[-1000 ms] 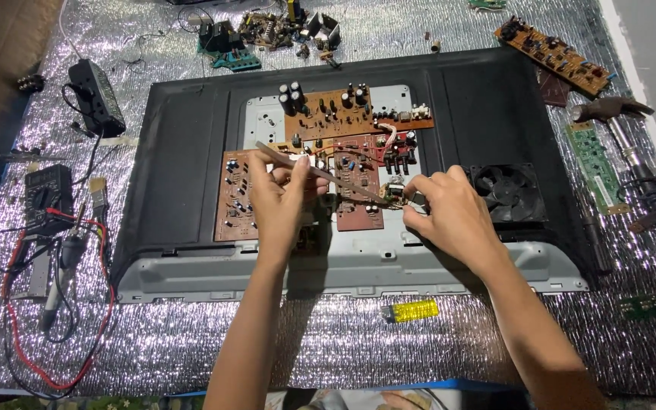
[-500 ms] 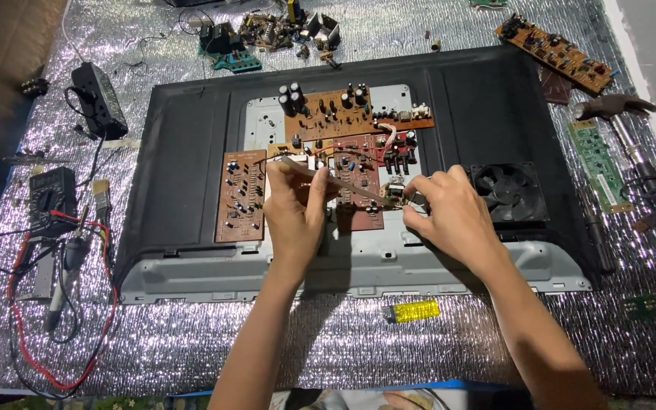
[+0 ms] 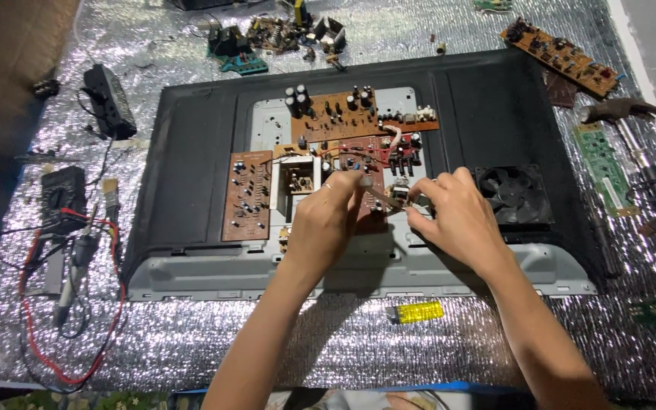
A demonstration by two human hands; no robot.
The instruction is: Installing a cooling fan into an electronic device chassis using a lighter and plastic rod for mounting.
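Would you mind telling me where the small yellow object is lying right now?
In the head view, the small yellow object lies on the silver foil sheet, just below the grey bottom edge of the panel, between the person's forearms.

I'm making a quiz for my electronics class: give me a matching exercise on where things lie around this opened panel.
Things:
1. cooling fan
2. yellow lighter
3. multimeter
4. green circuit strip

Places:
A. on the foil, left of the panel
B. on the foil, right of the panel
C. inside the panel, beside the right hand
D. on the foil, below the panel's near edge

Pairs: 1-C, 2-D, 3-A, 4-B
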